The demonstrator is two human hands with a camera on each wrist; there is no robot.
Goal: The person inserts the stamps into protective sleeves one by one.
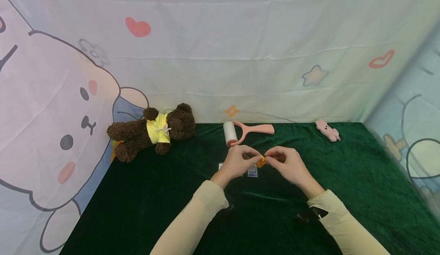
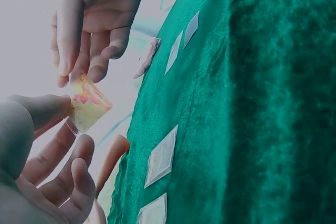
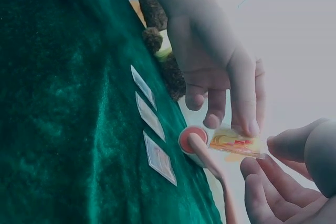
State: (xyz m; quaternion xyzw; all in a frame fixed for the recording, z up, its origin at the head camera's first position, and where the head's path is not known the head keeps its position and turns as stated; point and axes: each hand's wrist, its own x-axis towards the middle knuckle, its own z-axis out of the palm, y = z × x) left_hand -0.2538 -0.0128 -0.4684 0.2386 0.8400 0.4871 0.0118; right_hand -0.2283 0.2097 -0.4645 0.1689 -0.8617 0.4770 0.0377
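Between my hands, raised over the green cloth, is a small yellow-orange sachet [image 1: 261, 161] with zigzag-cut edges and red print. My left hand [image 1: 238, 160] pinches one side of it between thumb and forefinger. On the opposite side, the thumb and fingertips of my right hand [image 1: 288, 165] pinch its edge. In the right wrist view the clear-edged sachet [image 3: 237, 143] spans the two sets of fingertips. Below the hands lie several small flat square packets, one of them a blue packet [image 1: 252, 171] partly beside the left fingers.
Behind the hands lies a pink-handled lint roller [image 1: 229, 133]. A brown teddy bear [image 1: 158, 130] in a yellow top lies at the back left, and a small pink plush toy [image 1: 327, 130] at the back right. A printed curtain [image 1: 220, 75] hangs behind the green cloth [image 1: 154, 209].
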